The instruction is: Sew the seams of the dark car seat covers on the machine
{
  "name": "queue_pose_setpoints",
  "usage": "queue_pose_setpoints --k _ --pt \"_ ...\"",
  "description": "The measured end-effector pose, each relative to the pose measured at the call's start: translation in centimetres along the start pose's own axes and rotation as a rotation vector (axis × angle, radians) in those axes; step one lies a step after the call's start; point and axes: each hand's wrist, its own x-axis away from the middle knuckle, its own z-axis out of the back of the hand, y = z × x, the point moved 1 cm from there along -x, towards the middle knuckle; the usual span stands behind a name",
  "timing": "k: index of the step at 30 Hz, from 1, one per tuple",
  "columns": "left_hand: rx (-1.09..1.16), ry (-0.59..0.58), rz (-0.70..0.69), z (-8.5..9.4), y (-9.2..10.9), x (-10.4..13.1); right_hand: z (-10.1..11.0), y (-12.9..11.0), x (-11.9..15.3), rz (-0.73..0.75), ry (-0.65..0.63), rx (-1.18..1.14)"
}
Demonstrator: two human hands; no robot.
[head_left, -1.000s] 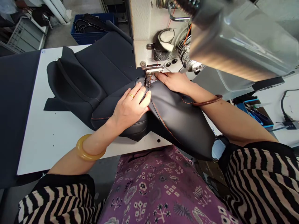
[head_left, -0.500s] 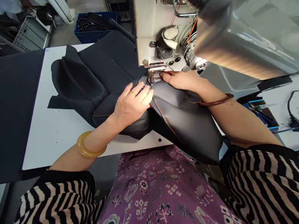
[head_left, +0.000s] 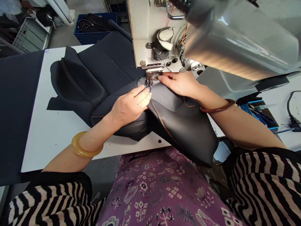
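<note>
A black leather seat cover [head_left: 188, 125] with orange stitching lies bunched under the presser foot [head_left: 149, 81] of a sewing machine [head_left: 140, 34]. Just in front of the foot, my left hand [head_left: 130, 105] grips the cover at its seam, fingers close together and thumb hidden. To the right of the needle area my right hand [head_left: 180, 83] pinches the cover's upper edge between thumb and fingers. Orange thread runs down the machine head, and a loose orange thread end [head_left: 188, 103] hangs on the leather below my right wrist.
The white table [head_left: 44, 144] carries the cover's bulk on the left. Behind it stands a blue crate [head_left: 90, 38] with dark pieces, and a grey crate [head_left: 27, 34] is further left. The machine's arm [head_left: 225, 40] overhangs the right, near a small blue box [head_left: 274, 127].
The machine appears shifted slightly left in view. My hands keep their hold, and the seam under the foot looks slightly further forward; the loose thread end hangs a little differently.
</note>
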Motion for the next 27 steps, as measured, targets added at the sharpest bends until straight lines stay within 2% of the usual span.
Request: queue_pose_setpoints --k 2,4,8,14,27 --pt "-0.043 0.036 -0.028 0.1 0.0 0.0 0.0 -0.2 0.0 -0.051 -0.043 0.037" --pt "-0.082 0.057 -0.036 0.2 0.2 -0.1 -0.2 -0.2 -0.2 -0.065 -0.028 0.057" --pt "-0.106 0.025 -0.001 0.4 0.5 -0.4 -0.6 0.2 -0.8 -0.089 -0.023 0.055" --pt "-0.003 -0.055 0.094 0.5 0.6 -0.5 -1.4 1.2 -1.3 0.067 0.073 0.0" --pt "0.008 -0.03 0.109 0.0 0.7 -0.2 -1.7 1.6 -1.7 0.125 0.08 0.077"
